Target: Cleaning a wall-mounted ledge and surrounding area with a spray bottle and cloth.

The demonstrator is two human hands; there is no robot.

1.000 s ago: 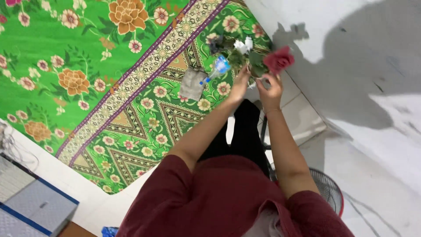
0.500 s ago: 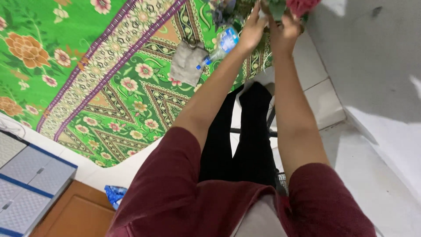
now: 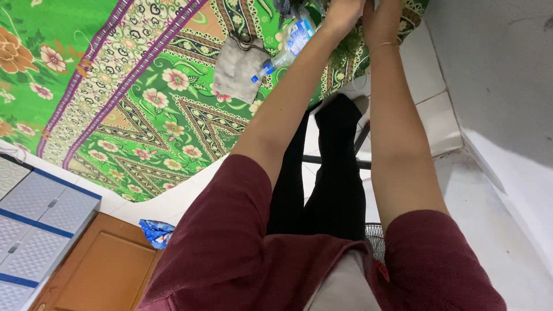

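Both hands, left hand (image 3: 344, 10) and right hand (image 3: 385, 11), top centre beside the bottle (image 3: 286, 45): grip cropped, cannot be told; stems best kept steadied.

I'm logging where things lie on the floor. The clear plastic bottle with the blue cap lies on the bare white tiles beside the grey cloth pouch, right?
Not quite. In the head view the clear plastic bottle with the blue cap lies on the green floral patterned mat, not on bare white tiles. It is indeed beside the grey cloth pouch.

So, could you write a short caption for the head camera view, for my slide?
Both hands, left hand and right hand, reach the frame's top edge above a green floral mat, beside a plastic bottle and grey pouch.
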